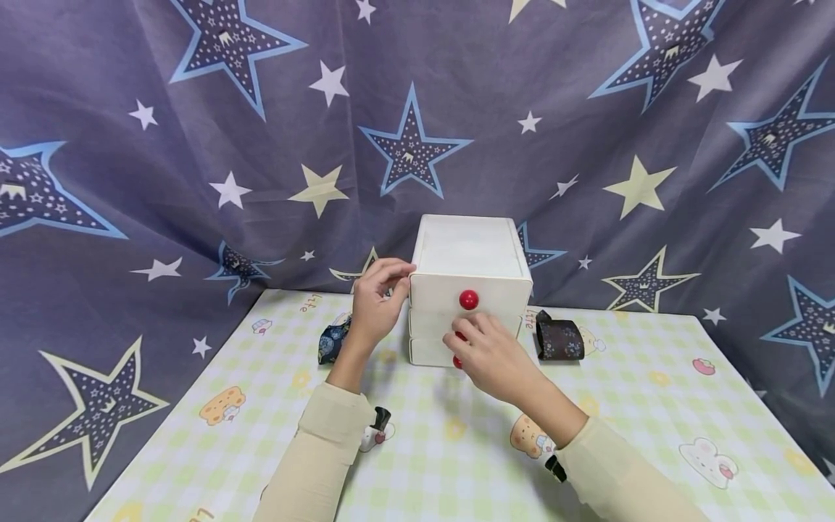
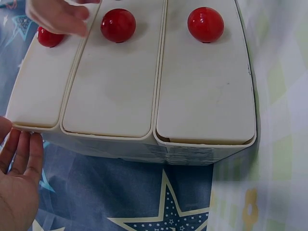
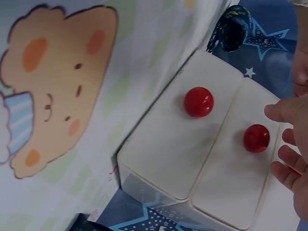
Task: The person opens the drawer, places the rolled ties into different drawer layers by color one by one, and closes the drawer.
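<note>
A white three-drawer box (image 1: 471, 246) stands at the back middle of the table, all its drawers pushed in. Each drawer front has a round red knob; the top one (image 1: 468, 299) shows fully in the head view, the middle one (image 2: 118, 25) and bottom one (image 2: 206, 24) in the left wrist view. My left hand (image 1: 380, 301) touches the box's upper left edge with extended fingers. In front of the drawers is my right hand (image 1: 492, 359), fingers loosely bent and holding nothing. It partly covers the lower knobs in the head view; its fingers overlap the top knob in the right wrist view.
A dark blue patterned roll (image 1: 334, 341) lies left of the box, partly behind my left forearm. To the right sits a dark floral roll (image 1: 559, 339). A checked cartoon cloth (image 1: 417, 464) covers the table, and a star-printed curtain (image 1: 483, 174) hangs close behind.
</note>
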Action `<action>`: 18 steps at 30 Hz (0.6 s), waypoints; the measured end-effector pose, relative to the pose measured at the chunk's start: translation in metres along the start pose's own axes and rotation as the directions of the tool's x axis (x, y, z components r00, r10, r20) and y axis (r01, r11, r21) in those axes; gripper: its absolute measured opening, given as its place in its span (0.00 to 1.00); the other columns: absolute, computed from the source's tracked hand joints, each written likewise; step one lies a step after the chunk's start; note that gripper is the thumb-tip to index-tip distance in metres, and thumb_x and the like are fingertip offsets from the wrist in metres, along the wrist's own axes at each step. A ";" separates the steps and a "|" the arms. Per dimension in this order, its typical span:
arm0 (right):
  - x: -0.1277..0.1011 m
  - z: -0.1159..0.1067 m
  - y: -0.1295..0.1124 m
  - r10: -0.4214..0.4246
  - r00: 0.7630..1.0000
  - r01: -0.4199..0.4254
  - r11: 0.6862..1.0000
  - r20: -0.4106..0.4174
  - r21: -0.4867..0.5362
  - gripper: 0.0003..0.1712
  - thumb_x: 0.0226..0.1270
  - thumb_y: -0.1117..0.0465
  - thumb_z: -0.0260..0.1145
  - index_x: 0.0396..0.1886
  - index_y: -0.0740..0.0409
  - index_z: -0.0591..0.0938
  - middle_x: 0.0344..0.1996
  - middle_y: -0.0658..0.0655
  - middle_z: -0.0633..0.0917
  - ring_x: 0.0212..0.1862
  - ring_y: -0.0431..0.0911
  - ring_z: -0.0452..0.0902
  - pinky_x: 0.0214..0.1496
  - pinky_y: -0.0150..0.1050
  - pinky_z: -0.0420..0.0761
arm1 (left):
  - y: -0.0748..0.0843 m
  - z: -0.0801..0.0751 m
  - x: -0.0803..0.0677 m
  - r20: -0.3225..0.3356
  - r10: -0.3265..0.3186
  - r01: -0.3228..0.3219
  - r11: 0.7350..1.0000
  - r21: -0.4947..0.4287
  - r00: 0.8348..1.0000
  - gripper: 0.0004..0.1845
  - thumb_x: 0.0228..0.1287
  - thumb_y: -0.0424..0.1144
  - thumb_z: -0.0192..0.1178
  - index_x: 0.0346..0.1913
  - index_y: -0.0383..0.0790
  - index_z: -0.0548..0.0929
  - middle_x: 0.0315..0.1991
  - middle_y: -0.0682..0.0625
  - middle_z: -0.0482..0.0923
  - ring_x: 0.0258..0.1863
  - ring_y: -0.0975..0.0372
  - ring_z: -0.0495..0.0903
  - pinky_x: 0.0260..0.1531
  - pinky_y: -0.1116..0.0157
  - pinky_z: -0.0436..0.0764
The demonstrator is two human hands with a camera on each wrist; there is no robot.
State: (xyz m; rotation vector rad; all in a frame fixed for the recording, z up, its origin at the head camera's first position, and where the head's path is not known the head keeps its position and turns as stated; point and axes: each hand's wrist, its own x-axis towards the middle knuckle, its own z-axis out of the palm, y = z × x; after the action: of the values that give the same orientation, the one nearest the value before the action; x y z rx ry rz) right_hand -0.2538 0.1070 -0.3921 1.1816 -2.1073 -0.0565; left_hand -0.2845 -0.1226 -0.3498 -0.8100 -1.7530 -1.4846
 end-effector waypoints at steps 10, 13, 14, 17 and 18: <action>-0.001 0.013 0.004 0.021 0.997 -0.019 0.999 0.080 -0.027 0.17 0.57 0.66 0.74 0.47 0.55 0.84 0.47 0.56 0.80 0.47 0.54 0.72 0.49 0.45 0.77 | -0.003 0.000 0.000 -0.007 0.018 -0.018 1.000 -0.013 1.000 0.11 0.62 0.13 0.57 0.45 0.16 0.84 0.45 0.26 0.78 0.44 0.39 0.82 0.47 0.59 0.88; 0.000 0.014 0.004 0.019 0.997 -0.016 0.999 0.075 -0.035 0.17 0.57 0.68 0.73 0.46 0.56 0.84 0.47 0.57 0.79 0.46 0.54 0.71 0.47 0.45 0.77 | -0.002 0.000 0.000 -0.005 0.016 -0.016 1.000 -0.011 1.000 0.11 0.62 0.12 0.57 0.45 0.15 0.83 0.46 0.26 0.78 0.44 0.39 0.82 0.47 0.55 0.88; 0.000 0.015 0.004 0.019 0.997 -0.016 0.999 0.073 -0.038 0.16 0.57 0.69 0.72 0.46 0.56 0.84 0.47 0.57 0.79 0.45 0.54 0.71 0.46 0.44 0.77 | -0.002 0.000 0.000 -0.004 0.015 -0.016 1.000 -0.009 1.000 0.11 0.62 0.12 0.57 0.45 0.15 0.83 0.46 0.26 0.78 0.44 0.39 0.82 0.47 0.52 0.88; 0.001 0.018 0.004 0.019 0.997 -0.015 0.998 0.071 -0.053 0.15 0.58 0.71 0.71 0.46 0.57 0.84 0.47 0.58 0.79 0.45 0.55 0.71 0.46 0.44 0.77 | -0.001 0.000 0.000 0.000 0.016 -0.016 1.000 -0.007 1.000 0.11 0.62 0.12 0.57 0.46 0.15 0.83 0.46 0.25 0.78 0.44 0.39 0.82 0.47 0.48 0.87; 0.001 0.019 0.004 0.019 0.997 -0.014 0.998 0.073 -0.060 0.15 0.59 0.71 0.70 0.46 0.57 0.84 0.47 0.58 0.79 0.46 0.55 0.71 0.46 0.44 0.77 | -0.001 0.000 0.000 0.000 0.014 -0.014 1.000 -0.008 1.000 0.11 0.63 0.13 0.57 0.46 0.15 0.83 0.46 0.25 0.78 0.44 0.39 0.82 0.47 0.47 0.87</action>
State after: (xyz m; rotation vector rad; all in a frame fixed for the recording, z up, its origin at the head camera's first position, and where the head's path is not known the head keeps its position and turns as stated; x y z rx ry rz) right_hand -0.2684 0.1036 -0.4042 1.1427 -2.1638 -0.1561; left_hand -0.2857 -0.1226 -0.3503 -0.8249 -1.7387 -1.4836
